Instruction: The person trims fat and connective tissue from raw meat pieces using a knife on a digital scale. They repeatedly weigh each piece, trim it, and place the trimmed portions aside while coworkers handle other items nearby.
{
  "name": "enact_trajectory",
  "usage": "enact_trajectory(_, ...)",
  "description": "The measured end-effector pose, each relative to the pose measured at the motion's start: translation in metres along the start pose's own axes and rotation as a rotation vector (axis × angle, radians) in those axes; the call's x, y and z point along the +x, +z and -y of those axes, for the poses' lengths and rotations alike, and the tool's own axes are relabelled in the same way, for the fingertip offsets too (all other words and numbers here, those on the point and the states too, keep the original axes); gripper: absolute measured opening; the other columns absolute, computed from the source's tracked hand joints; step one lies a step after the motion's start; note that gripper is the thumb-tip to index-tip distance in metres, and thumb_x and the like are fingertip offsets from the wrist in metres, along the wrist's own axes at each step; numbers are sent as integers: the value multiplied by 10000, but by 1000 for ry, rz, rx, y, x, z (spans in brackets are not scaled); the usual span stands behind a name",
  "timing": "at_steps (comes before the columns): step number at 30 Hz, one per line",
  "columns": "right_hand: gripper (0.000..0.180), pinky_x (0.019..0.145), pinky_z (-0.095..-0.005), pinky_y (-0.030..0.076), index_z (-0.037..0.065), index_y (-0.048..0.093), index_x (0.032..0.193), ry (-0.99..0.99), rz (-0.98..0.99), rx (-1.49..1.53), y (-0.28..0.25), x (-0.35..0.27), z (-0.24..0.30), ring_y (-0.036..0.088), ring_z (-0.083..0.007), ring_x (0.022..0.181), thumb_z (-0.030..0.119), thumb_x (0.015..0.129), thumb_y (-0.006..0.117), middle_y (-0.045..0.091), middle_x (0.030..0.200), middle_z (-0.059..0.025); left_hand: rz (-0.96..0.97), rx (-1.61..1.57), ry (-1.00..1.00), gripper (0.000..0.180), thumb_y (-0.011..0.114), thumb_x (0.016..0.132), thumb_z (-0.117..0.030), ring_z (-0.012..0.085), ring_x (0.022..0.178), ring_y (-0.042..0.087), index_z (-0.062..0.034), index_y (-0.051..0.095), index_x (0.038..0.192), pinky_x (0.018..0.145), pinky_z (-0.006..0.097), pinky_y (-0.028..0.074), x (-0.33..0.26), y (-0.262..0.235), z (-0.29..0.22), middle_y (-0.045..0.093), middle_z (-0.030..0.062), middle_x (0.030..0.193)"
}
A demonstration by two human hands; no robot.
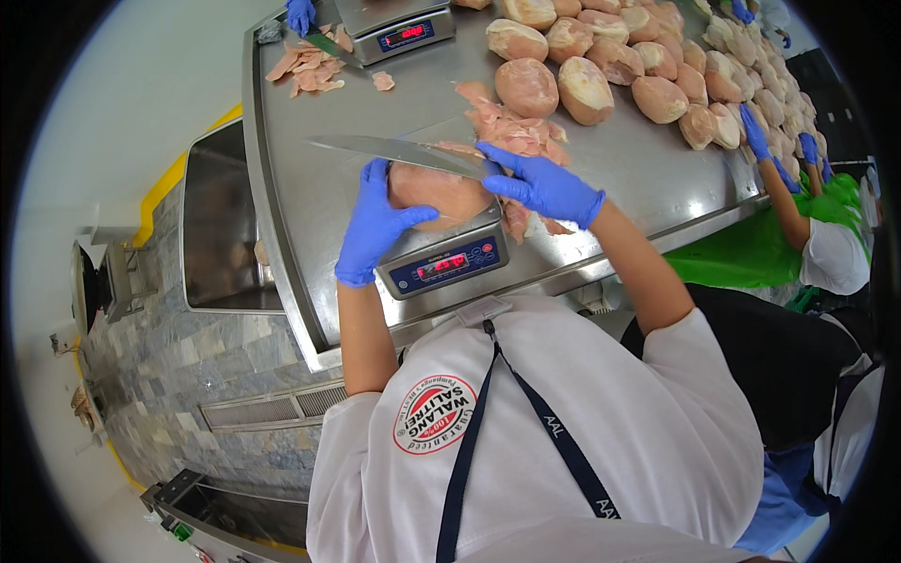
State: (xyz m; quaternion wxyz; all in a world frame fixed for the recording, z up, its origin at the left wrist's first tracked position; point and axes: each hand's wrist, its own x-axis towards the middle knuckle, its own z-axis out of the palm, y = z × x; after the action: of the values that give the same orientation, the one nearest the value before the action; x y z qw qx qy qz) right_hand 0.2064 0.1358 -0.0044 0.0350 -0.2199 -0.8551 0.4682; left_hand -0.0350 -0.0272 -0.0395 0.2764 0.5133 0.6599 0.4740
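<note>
My left hand (374,230), in a blue glove, grips a rounded pink piece of meat (434,192), its thumb in front and its fingers round the far left side. The meat rests on a small metal scale (444,266) with a lit red display. My gloved right hand (540,185) is closed round a knife, whose handle is mostly hidden. The long knife blade (399,149) points left, lying across the top of the meat. Beyond and to the right of the scale lies a heap of thin meat trimmings (526,131).
Many rounded meat pieces (587,89) cover the far right of the steel table (375,103). At far left, another person's gloved hand (300,15) holds a knife near trimmings (308,70) and a second scale (405,36). People in green aprons (723,246) work at right.
</note>
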Motion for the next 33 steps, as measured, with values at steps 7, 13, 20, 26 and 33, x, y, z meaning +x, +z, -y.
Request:
enact_trajectory(7, 772, 870, -326, 490, 106, 169, 1624, -8, -47, 202, 33, -27, 6, 641, -193, 896, 392, 1029, 570, 678, 990, -127, -196, -347, -132, 424, 532, 996, -232, 236, 1187, 587, 15, 559, 1339, 1056, 372, 428, 15, 16, 1, 648, 152, 1207)
enact_trajectory(13, 888, 1038, -382, 444, 46, 158, 1606, 112, 66, 219, 22, -39, 1, 629, -292, 1161, 474, 983, 625, 640, 1254, -250, -186, 129, 195, 319, 482, 987, -151, 288, 1057, 655, -18, 655, 1220, 984, 378, 485, 50, 27, 25, 695, 159, 1126)
enact_trajectory(20, 860, 1041, -385, 446, 19, 193, 1592, -41, -111, 265, 55, -29, -12, 624, -325, 1196, 479, 991, 601, 645, 1253, -268, -118, 226, 328, 310, 483, 989, -169, 312, 1054, 665, -40, 668, 1202, 945, 396, 505, 56, 31, 17, 697, 167, 1131)
enact_trajectory(26, 863, 970, -380, 487, -39, 265, 1550, 75, -130, 285, 59, -18, -8, 646, -321, 1159, 509, 977, 605, 661, 1207, -275, -196, 132, 298, 346, 463, 1044, -262, 288, 1023, 673, -38, 681, 1190, 922, 384, 504, 52, 33, 17, 708, 165, 1105)
enact_trajectory(33, 851, 973, -400, 496, -61, 338, 1500, 97, -330, 278, 67, 4, -4, 642, -353, 1168, 526, 954, 626, 652, 1236, -275, -240, -118, 79, 424, 407, 1090, -306, 262, 956, 676, -14, 710, 1146, 893, 364, 508, 49, 41, 3, 727, 177, 1036)
